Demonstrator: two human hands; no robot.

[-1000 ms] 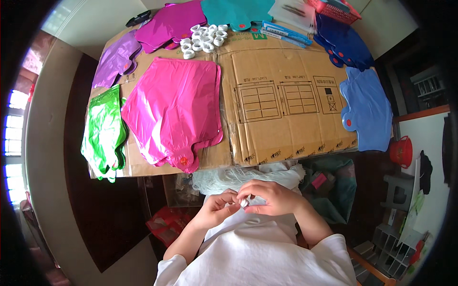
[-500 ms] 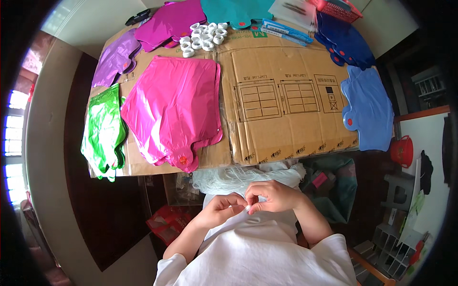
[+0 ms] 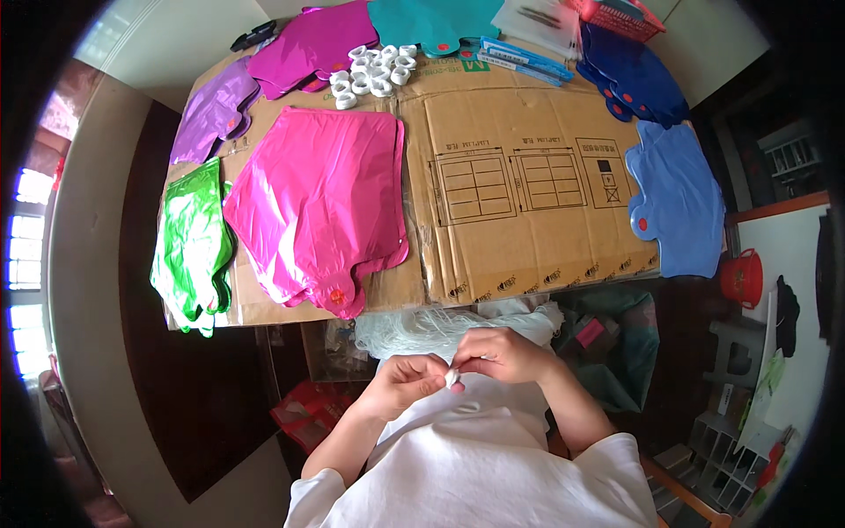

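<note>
Grip: a small white ring (image 3: 452,377) is pinched between the fingertips of the left hand (image 3: 407,381) and the right hand (image 3: 500,354), both closed narrowly on it. The ring is held in the gap where the two hands meet, close to the chest, over a white shirt (image 3: 475,466). Whether a string passes through the ring cannot be told.

Position of the held piece: below the near edge of the table, well apart from everything laid on top. A bundle of pale string (image 3: 440,324) is seen just above the hands, hanging by the table edge.

Surface: a flattened cardboard sheet (image 3: 528,220) is spread over the table, printed panels facing up.

Items laid out on the cardboard:
- One large pink foil balloon (image 3: 326,202), flat, its neck pointed toward the near edge.
- One green foil balloon (image 3: 189,246), crumpled, at the left edge, just beside the pink one.
- One purple foil balloon (image 3: 207,114), above the green.
- One magenta foil balloon (image 3: 312,44), at the far edge.
- One teal foil balloon (image 3: 431,22), at the far edge, partly cut off by the frame.
- One light blue foil balloon (image 3: 673,198), at the right edge.
- A stack of dark blue foil balloons (image 3: 629,75), beyond the light blue one.
- A cluster of white rings (image 3: 371,70), between the magenta and teal balloons, near the pink balloon's far end.

Off the table: a red bucket (image 3: 741,277) is placed to the right, on the floor.
</note>
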